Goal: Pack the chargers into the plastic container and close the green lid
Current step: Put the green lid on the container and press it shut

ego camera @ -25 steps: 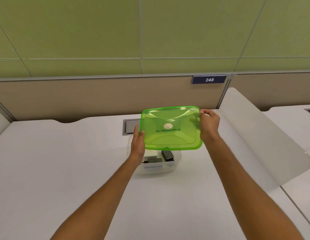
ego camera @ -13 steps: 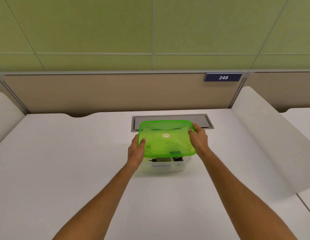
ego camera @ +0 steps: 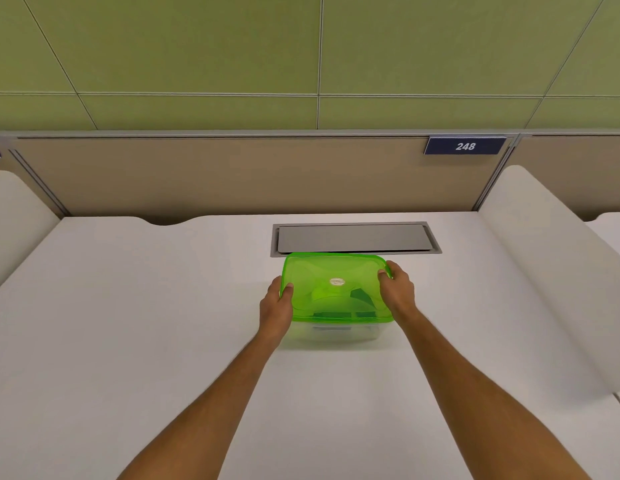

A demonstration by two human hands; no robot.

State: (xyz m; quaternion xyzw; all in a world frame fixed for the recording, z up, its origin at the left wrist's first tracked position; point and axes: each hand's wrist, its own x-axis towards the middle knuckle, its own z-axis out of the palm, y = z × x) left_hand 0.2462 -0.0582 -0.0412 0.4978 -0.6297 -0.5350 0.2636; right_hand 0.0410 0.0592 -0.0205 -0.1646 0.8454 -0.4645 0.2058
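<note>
At frame centre, the left hand [ego camera: 276,304] and right hand [ego camera: 397,291] are gripping the green lid's [ego camera: 336,292] short ends. It is lying level over the clear plastic container [ego camera: 339,332], long axis left-right, probably awaiting a downward press.

There is a single view, from a wide-angle camera worn on the person's head. It looks forward and down across the white tabletop [ego camera: 135,334] toward the beige partition [ego camera: 232,174] and the green wall panels [ego camera: 197,46] above it. Both forearms reach in from the bottom edge, and the left hand [ego camera: 276,308] and right hand [ego camera: 397,292] sit just below the middle of the frame, at arm's length. Straight lines bow near the edges. The sign reading 248 [ego camera: 465,146] lies upper right.
</note>
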